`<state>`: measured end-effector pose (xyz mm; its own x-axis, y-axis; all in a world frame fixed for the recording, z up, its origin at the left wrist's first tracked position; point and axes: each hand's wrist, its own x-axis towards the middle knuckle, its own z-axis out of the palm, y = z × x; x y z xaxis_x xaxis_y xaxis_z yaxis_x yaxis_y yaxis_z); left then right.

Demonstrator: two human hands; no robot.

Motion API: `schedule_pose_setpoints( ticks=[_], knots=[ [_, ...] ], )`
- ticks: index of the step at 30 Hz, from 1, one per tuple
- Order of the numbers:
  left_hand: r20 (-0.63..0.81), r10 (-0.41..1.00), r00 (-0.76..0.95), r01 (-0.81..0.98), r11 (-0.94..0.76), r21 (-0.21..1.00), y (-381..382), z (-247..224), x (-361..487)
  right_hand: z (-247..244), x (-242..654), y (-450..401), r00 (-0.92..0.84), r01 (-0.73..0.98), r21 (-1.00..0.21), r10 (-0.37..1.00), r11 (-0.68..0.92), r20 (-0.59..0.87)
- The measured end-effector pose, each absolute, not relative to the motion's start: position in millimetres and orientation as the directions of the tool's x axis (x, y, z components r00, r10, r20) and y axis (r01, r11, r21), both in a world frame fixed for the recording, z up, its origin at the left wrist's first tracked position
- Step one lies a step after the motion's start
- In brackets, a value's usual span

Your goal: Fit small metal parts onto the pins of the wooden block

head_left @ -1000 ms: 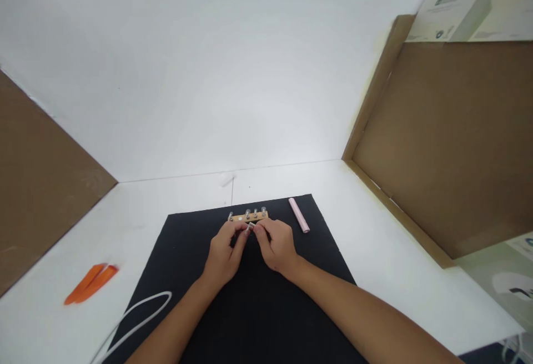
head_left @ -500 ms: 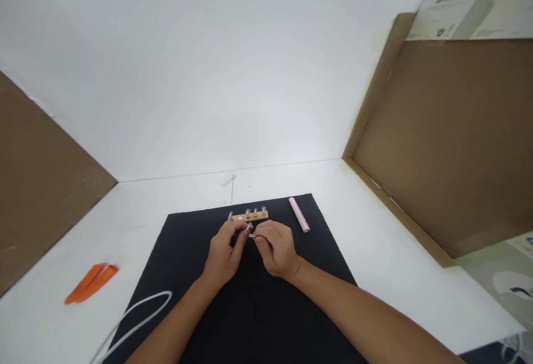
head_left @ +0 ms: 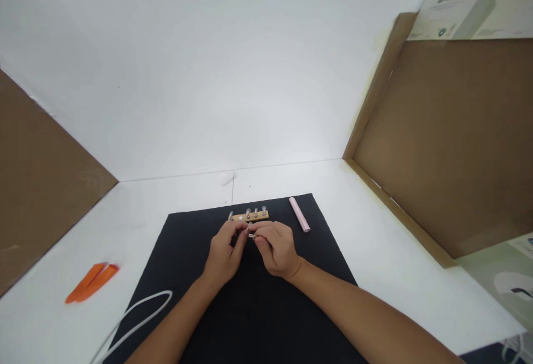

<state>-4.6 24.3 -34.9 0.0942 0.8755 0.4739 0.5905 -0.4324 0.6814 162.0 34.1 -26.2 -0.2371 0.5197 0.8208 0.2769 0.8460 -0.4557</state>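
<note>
Right hand point(head_left: 275, 248) closer to left hand point(head_left: 223, 255), metal piece point(head_left: 251, 235) between.

The one head-worn camera looks forward and down from above, fairly close over the left hand point(head_left: 222, 255) and right hand point(head_left: 275, 250), showing the black mat point(head_left: 266, 319) and cardboard panels point(head_left: 441, 141).

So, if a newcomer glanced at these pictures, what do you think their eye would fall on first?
Probably the left hand and right hand at lower centre, meeting around a small metal piece just in front of a wooden strip with metal posts, on a black mat. Next, the bright orange strips stand out on the white surface at lower left, and a pink tube lies on the mat right of the strip.
</note>
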Motion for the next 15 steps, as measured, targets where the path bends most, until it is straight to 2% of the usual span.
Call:
schedule_pose_setpoints(
  ticks=[9, 12, 15],
  knots=[
    [0.469, 0.879, 0.082, 0.575, -0.427, 0.699, 23.1, -32.1, -2.3, -31.3, 162.7, 34.7, -0.179, 0.310, -0.528, 0.594, 0.791, 0.785],
    [0.469, 0.879, 0.080, 0.587, -0.422, 0.691, 23.1, -32.6, -2.2, -36.9, 161.7, 37.6, -0.079, 0.277, -0.690, 0.732, 0.669, 0.677],
    [0.492, 0.868, 0.065, 0.610, -0.424, 0.669, 23.5, -33.6, -3.3, -41.4, 159.3, 44.3, 0.057, 0.079, -0.884, 0.883, 0.460, 0.465]
  ],
)
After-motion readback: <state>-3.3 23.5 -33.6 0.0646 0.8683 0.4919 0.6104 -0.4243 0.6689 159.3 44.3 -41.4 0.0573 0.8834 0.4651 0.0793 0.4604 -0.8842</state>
